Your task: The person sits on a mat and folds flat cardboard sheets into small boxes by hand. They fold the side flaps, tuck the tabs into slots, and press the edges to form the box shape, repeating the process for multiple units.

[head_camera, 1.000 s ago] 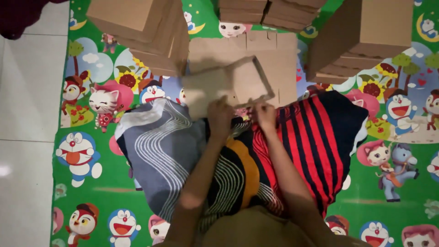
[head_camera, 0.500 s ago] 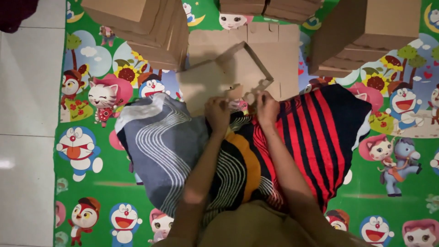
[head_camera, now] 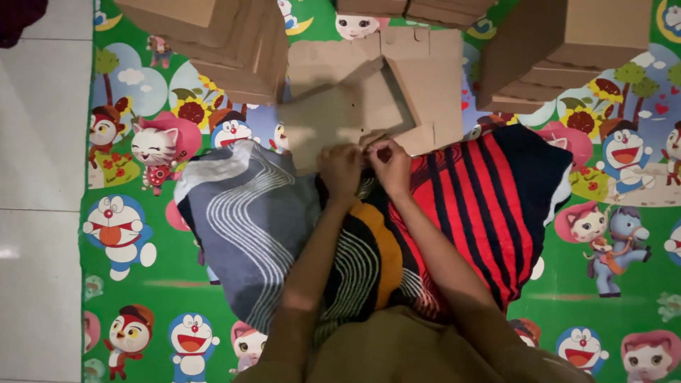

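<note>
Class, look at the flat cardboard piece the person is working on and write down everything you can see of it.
The cardboard piece is plain brown, thin board, partly folded: a flat panel with a raised flap standing along its right side. It lies tilted, above the person's lap, on another flat cardboard sheet over the cartoon mat. The left hand and right hand pinch its near edge together. Cardboard stacks stand around it.

Flat cardboard piece [head_camera: 340,117] lies between 2 box stacks [head_camera: 234,50].
</note>
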